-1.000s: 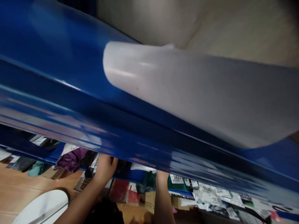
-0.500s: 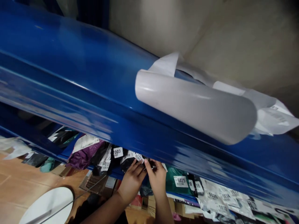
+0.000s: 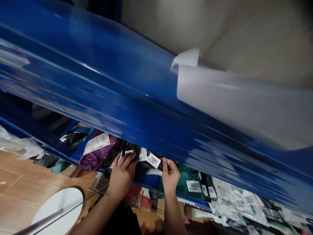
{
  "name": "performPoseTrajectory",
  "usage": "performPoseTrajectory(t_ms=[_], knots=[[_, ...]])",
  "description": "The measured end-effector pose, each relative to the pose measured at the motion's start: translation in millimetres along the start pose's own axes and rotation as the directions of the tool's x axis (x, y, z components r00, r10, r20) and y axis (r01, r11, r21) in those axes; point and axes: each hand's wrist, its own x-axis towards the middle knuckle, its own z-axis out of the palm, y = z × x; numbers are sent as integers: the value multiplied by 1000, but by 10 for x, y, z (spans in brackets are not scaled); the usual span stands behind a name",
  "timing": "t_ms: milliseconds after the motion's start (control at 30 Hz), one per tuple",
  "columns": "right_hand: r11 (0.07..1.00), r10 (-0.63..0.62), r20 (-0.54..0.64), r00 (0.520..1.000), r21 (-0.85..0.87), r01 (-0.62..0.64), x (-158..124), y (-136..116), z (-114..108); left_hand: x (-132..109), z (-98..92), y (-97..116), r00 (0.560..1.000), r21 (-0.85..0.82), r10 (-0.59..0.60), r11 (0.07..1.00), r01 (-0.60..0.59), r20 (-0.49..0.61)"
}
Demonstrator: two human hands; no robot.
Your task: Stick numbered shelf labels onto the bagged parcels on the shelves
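Observation:
My left hand (image 3: 123, 176) lies with its fingers stretched over black plastic parcels on a blue shelf, partly covering a white label. My right hand (image 3: 170, 176) pinches the right end of a black parcel (image 3: 143, 166) between thumb and fingers. That parcel carries a white sticker (image 3: 154, 160) reading 7002 and a second printed label beside it. A purple parcel (image 3: 94, 160) with a long white label sits left of my left hand. Just right of my right hand is a green parcel (image 3: 190, 178) marked 6025.
A blue shelf beam (image 3: 137, 107) crosses above my hands. White sheeting (image 3: 234, 101) hangs over it at right. Several white parcels (image 3: 227, 200) with numbered labels lie farther right. A round white disc with a pole (image 3: 66, 199) stands over the tiled floor, lower left.
My hands have moved apart, the left one leftward onto neighbouring black parcels. The 7002 sticker now shows flat between them. The camera view has shifted, moving the white sheeting to the right.

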Motion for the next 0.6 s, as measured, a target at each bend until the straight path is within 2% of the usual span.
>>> performPoseTrajectory(t_ms=[400, 600], knots=[[1000, -8, -49, 999, -18, 7, -16, 108, 31, -93, 123, -91, 992, -77, 68, 994, -76, -110], [999, -16, -57, 998, -38, 14, -22, 143, 29, -83, 89, -84, 994, -89, 52, 994, -60, -95]])
